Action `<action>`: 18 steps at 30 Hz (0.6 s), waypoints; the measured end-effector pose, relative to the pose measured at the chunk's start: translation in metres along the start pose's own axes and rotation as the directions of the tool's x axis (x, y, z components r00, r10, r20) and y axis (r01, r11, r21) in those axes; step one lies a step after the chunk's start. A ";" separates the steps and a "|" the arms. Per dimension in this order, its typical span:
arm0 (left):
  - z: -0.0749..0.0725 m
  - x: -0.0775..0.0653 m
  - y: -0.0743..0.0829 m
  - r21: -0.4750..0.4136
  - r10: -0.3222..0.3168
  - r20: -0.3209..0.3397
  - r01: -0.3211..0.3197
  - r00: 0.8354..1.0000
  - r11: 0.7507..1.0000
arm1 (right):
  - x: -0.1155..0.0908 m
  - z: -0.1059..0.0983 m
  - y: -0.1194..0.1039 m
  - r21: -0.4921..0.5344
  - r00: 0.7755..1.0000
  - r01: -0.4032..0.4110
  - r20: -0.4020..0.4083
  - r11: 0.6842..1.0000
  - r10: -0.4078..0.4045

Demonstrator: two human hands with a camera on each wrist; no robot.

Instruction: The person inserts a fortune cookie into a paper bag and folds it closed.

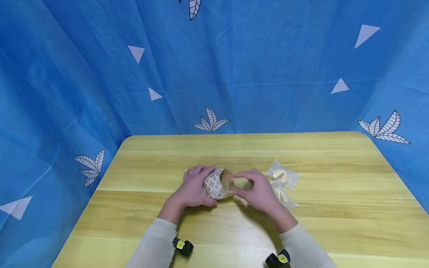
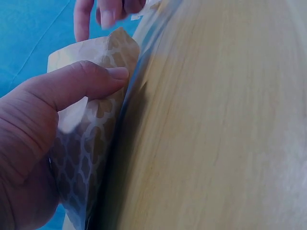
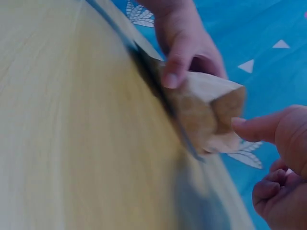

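A brown paper bag (image 1: 213, 185) with a white lattice print lies on its side, its mouth open toward the right. My left hand (image 1: 195, 188) grips it from the left; in the left wrist view its thumb (image 2: 91, 79) lies across the printed paper (image 2: 98, 139). At the mouth, my right hand (image 1: 257, 190) has thumb and forefinger spread, their tips at the two edges of the opening. The right wrist view shows one fingertip (image 3: 240, 123) at the bag's rim, and the other fingers curled with nothing visible in them. What the bag contains is hidden.
Two translucent packets, one farther back (image 1: 285, 175) and one nearer (image 1: 284, 195), lie just right of my right hand, each with something pale inside. They rest on the wooden table (image 1: 335, 223). A blue printed cloth (image 1: 268, 74) hangs behind it.
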State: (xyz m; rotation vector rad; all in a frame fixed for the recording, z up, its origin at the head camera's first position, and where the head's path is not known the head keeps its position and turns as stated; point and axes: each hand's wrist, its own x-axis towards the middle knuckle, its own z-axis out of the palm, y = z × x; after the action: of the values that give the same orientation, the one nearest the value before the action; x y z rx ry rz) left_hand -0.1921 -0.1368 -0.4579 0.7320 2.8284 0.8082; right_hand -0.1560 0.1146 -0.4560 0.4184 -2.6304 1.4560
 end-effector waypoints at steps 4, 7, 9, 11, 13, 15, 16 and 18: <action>-0.001 0.000 -0.001 -0.001 -0.002 -0.005 0.002 1.000 1.000 | -0.008 -0.025 -0.002 -0.030 0.999 0.041 0.021 0.999 -0.041; -0.002 0.000 -0.001 0.001 -0.004 -0.003 0.004 1.000 1.000 | -0.013 -0.047 0.002 -0.057 0.997 0.068 0.045 0.996 -0.066; -0.002 -0.001 0.000 0.000 -0.007 0.001 0.007 1.000 1.000 | -0.017 -0.060 0.007 -0.072 0.995 0.078 0.063 0.994 -0.073; -0.002 -0.002 0.000 -0.003 -0.013 0.010 0.013 1.000 1.000 | -0.021 -0.073 0.013 -0.086 0.994 0.076 0.083 0.993 -0.069; -0.002 -0.002 0.001 -0.009 -0.011 0.011 0.011 1.000 1.000 | -0.025 -0.084 0.019 -0.104 0.992 0.071 0.112 0.992 -0.059; -0.002 -0.002 0.001 -0.013 -0.009 0.009 0.009 1.000 1.000 | -0.029 -0.094 0.024 -0.115 0.988 0.061 0.149 0.992 -0.043; -0.002 -0.002 0.001 -0.014 -0.007 0.007 0.007 1.000 1.000 | -0.031 -0.098 0.027 -0.120 0.985 0.057 0.166 0.991 -0.036; -0.001 -0.001 0.000 -0.012 -0.002 0.002 0.002 1.000 1.000 | -0.034 -0.105 0.031 -0.128 0.979 0.054 0.201 0.990 -0.027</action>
State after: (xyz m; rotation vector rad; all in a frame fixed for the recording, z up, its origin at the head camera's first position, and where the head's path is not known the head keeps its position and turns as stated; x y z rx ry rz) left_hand -0.1912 -0.1381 -0.4569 0.7272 2.8193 0.8226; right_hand -0.1369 0.2249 -0.4327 0.6298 -2.8335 1.2776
